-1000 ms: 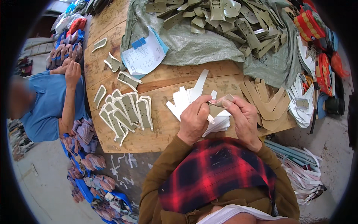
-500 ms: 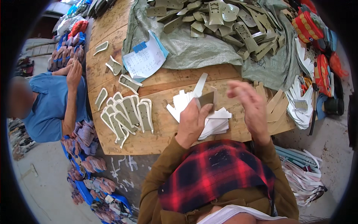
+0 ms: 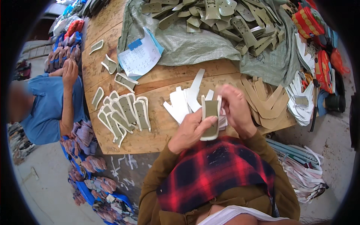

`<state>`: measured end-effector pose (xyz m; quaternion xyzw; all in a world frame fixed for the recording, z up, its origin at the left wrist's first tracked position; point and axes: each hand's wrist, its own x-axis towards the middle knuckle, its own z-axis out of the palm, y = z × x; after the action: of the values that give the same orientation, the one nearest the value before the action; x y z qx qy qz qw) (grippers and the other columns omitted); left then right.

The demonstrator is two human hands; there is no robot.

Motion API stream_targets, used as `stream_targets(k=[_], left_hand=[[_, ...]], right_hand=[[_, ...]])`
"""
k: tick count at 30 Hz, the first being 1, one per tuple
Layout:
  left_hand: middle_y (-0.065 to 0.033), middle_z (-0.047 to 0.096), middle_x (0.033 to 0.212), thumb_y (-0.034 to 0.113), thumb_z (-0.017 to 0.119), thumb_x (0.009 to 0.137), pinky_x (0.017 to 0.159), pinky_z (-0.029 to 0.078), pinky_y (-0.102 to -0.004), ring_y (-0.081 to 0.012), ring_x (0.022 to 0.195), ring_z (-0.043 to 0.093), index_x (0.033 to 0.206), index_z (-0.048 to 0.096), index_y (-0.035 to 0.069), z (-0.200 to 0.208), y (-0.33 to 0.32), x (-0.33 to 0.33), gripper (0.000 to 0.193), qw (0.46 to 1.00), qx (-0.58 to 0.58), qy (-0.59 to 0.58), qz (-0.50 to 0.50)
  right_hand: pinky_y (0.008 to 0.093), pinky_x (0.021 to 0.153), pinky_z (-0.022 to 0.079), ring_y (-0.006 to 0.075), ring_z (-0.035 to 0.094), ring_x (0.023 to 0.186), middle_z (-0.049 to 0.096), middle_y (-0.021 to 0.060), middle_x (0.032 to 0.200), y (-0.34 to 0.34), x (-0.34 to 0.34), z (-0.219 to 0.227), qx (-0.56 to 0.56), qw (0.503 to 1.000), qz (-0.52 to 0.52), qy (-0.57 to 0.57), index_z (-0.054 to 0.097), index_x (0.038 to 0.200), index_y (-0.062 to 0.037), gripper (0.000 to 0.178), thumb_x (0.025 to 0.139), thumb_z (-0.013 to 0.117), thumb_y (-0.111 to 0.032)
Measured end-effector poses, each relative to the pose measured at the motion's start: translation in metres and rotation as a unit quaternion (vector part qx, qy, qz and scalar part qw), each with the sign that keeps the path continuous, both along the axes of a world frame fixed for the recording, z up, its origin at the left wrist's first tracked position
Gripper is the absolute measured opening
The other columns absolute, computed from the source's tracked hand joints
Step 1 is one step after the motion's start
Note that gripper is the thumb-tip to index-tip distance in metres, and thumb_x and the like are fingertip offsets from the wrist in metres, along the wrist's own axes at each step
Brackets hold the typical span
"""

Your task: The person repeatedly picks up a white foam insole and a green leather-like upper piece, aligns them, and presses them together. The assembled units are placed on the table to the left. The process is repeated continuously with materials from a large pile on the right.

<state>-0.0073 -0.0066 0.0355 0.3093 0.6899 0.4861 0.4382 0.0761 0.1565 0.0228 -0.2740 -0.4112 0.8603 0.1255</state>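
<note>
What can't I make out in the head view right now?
Head view:
Right hand: blur smears the fingers; contact with the held olive piece unclear.
Part of its left side: covered by the left hand.
Olive pile: cut off by the top edge.
Clipped paper: too small to read.

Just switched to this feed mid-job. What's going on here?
The person's left hand grips an olive-green curved piece with white edging above the near edge of a wooden table. The right hand, blurred, is at its upper right; whether it touches is unclear. Behind lie white flat strips. White-rimmed olive pieces are bunched to the left; tan V-shaped pieces lie to the right. Loose olive pieces are heaped on a grey-green woven sheet.
</note>
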Motion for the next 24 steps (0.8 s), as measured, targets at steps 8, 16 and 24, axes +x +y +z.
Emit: stream_targets(k=[8, 16, 24], left_hand=[[-0.0131, 0.059, 0.094, 0.027, 0.049, 0.103, 0.075, 0.046, -0.0351, -0.0215, 0.083, 0.056, 0.117, 0.056, 0.0, 0.014, -0.06, -0.161, 0.031, 0.867, -0.086, 0.386, 0.303], [-0.0184, 0.065, 0.095, 0.019, 0.055, 0.097, 0.068, 0.05, -0.0385, -0.03, 0.08, 0.064, 0.11, 0.061, 0.001, 0.008, -0.052, -0.104, 0.022, 0.93, -0.102, 0.321, 0.149], [-0.0031, 0.068, 0.088, 0.019, 0.058, 0.098, 0.053, 0.048, -0.0206, -0.0063, 0.06, 0.059, 0.107, 0.065, 0.003, -0.036, 0.008, -0.014, 0.019, 0.957, 0.086, -0.24, 0.138]], right_hand=[[0.0361, 0.07, 0.043, 0.0225, 0.055, 0.076, 0.055, 0.0084, 0.081, 0.002, 0.005, -0.016, 0.541, 0.821, 0.179, -0.033, 0.063, 0.096, -0.0039, 0.02, 0.086, 0.068, -0.02], [0.0407, 0.073, 0.04, 0.0303, 0.054, 0.083, 0.057, 0.0095, 0.083, -0.014, 0.001, -0.046, 0.662, 0.73, 0.161, -0.05, 0.06, 0.087, -0.0077, 0.018, 0.077, 0.071, -0.018], [0.0362, 0.065, 0.044, 0.028, 0.057, 0.069, 0.059, 0.0119, 0.073, 0.034, 0.004, 0.032, 0.503, 0.802, 0.322, -0.001, 0.061, 0.091, -0.0017, 0.017, 0.087, 0.066, -0.017]])
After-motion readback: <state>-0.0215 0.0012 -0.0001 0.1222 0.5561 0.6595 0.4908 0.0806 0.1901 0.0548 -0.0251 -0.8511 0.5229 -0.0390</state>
